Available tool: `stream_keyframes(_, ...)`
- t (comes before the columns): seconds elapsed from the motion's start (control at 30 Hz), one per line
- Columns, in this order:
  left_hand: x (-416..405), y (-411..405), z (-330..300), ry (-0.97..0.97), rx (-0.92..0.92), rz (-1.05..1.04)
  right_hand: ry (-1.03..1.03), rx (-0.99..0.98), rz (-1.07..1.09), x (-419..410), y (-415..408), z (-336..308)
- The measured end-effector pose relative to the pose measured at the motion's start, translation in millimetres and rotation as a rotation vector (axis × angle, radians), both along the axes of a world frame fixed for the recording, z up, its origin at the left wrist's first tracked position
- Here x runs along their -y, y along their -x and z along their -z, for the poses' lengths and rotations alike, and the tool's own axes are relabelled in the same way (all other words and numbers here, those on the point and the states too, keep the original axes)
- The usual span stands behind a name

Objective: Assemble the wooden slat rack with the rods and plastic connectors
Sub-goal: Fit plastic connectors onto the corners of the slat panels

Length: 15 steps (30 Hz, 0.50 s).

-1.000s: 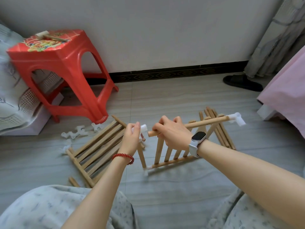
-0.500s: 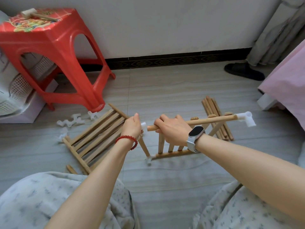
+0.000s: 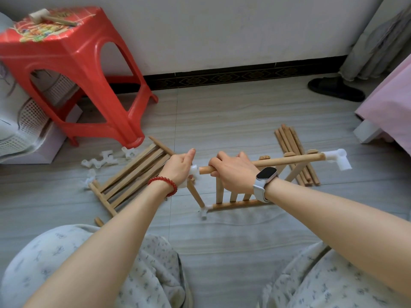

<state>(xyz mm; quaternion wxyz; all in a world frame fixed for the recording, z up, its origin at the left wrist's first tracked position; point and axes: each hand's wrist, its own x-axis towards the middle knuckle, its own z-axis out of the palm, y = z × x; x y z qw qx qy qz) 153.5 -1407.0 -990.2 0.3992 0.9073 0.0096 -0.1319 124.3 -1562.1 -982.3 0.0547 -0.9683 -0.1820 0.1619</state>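
At the upper left of the frame a red plastic stool (image 3: pixel 73 63) stood on the floor (image 3: pixel 233 121), with a small wooden mallet (image 3: pixel 52 18) lying on its seat. Under and left of it sat a white perforated basket (image 3: pixel 26 121); what it held could not be told. Below the stool, loose white plastic connectors (image 3: pixel 100 160) lay scattered on the floor, just beside a flat slat panel (image 3: pixel 131 174) whose slats ran diagonally from lower left to upper right.

At the centre, the left hand (image 3: pixel 180 167) was curled round a white connector (image 3: pixel 194 171), thumb raised. Just right of it, the right hand (image 3: pixel 233 174) gripped a wooden rod (image 3: pixel 289 160) near its left end, which nearly met the connector. The rod's long axis ran almost level across the frame, rising slightly rightward, and ended in a white elbow connector (image 3: pixel 338 158). Beneath the hands stood an upright slat panel (image 3: pixel 233 202), its bottom rail on the floor with a white corner connector (image 3: pixel 204 211) at its left end.

Right of centre, a bundle of spare rods (image 3: pixel 293 150) lay on the floor, pointing up the frame. A black slipper (image 3: pixel 333 88) lay at the upper right.
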Motion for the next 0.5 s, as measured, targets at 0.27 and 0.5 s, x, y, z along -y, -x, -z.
stream_keyframes(0.27, 25, 4, 1, 0.001, -0.182, -0.458, -0.017, 0.006, 0.031, 2, 4, -2)
stream_keyframes(0.5, 19, 3, 13, -0.139, -0.015, -0.252, -0.017, -0.002, 0.038, 3, 6, 0)
